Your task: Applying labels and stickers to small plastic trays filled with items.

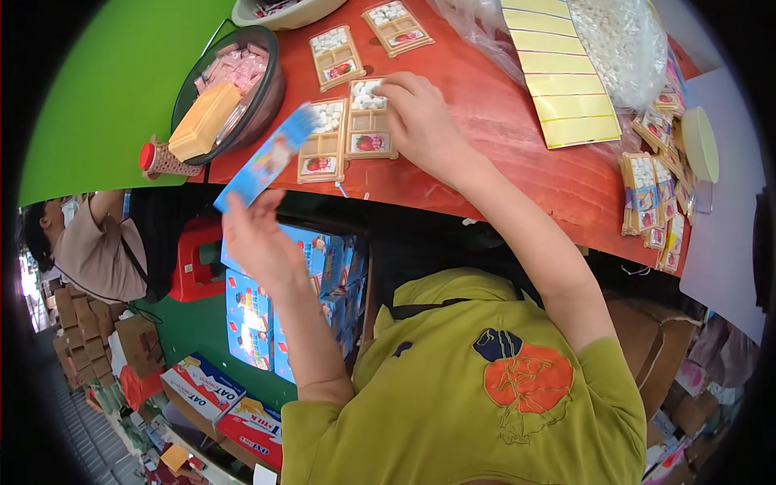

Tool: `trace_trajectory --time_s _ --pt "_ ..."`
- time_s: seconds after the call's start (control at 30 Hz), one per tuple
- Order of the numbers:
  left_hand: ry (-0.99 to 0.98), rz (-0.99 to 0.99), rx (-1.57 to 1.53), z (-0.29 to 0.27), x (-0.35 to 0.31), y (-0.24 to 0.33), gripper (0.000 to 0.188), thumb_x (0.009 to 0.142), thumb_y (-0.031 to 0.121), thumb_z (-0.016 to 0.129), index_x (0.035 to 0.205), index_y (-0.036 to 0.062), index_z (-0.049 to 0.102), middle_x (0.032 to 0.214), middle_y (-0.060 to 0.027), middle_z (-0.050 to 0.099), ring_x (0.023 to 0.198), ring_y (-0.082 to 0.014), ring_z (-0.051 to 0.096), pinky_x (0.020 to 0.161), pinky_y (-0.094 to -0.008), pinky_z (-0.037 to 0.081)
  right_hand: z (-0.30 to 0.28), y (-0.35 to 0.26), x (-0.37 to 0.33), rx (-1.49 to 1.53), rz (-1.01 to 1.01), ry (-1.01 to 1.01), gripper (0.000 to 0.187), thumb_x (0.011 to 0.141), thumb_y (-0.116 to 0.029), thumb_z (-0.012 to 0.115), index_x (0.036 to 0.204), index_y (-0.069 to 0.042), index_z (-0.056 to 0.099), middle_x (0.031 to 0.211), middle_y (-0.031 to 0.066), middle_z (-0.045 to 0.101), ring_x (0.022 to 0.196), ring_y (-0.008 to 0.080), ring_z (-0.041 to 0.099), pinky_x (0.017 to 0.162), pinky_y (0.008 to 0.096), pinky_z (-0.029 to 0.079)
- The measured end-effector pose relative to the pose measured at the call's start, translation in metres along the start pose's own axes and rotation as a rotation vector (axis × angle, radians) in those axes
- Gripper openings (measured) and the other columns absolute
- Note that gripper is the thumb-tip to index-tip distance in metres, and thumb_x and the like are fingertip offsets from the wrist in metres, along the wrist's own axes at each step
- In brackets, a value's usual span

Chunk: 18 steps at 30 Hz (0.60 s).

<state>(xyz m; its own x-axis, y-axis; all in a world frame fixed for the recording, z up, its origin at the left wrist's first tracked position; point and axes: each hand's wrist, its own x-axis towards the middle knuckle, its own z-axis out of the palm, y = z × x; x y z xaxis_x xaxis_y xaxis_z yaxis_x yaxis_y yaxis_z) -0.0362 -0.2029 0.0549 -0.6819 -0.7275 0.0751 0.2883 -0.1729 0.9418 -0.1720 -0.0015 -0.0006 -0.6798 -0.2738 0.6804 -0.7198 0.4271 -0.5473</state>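
At left, a co-worker [101, 252] in a beige top is positioned near a red stool [191, 271]. Brown boxes [78, 325] are piled at far left. Two printed boxes [202, 386] lie side by side at lower left. A cardboard carton [648, 335] stands at right.

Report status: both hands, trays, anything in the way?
Left hand holding blue packet. Right hand at compartment tray with white pieces. Packet's end overlaps neighbouring tray in view.

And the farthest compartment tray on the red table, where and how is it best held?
Probably by both long side edges of the compartment tray, from above, at the middle. It lies flat with bare table along both sides; white pieces fill its far end, so keep it level.
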Motion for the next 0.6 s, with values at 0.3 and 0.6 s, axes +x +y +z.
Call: trace_trajectory --time_s 0.3,0.6 --pt "0.118 -0.044 0.014 -0.053 -0.009 0.004 0.024 0.103 0.021 0.054 0.104 -0.0025 0.059 0.097 -0.0125 0.067 0.08 -0.0203 0.064 0.079 -0.0336 0.05 0.065 0.018 0.003 -0.335 0.078 -0.211 0.028 0.086 -0.009 0.059 0.113 -0.007 0.064 0.122 0.0108 0.06 0.117 0.0301 0.055 0.1 0.0465 0.039" --pt "-0.161 -0.26 -0.232 -0.032 -0.024 0.004 0.026 0.105 0.023 0.05 0.107 -0.0006 0.062 0.099 -0.012 0.069 0.083 -0.0193 0.063 0.08 -0.0325 0.05 -0.038 0.015 -0.05 -0.393 -0.045 -0.296 0.037 0.083 -0.005 0.063 0.119 -0.012 0.064 0.125 0.0074 0.059 0.117 0.0305 0.053 0.098 0.0458 0.04"
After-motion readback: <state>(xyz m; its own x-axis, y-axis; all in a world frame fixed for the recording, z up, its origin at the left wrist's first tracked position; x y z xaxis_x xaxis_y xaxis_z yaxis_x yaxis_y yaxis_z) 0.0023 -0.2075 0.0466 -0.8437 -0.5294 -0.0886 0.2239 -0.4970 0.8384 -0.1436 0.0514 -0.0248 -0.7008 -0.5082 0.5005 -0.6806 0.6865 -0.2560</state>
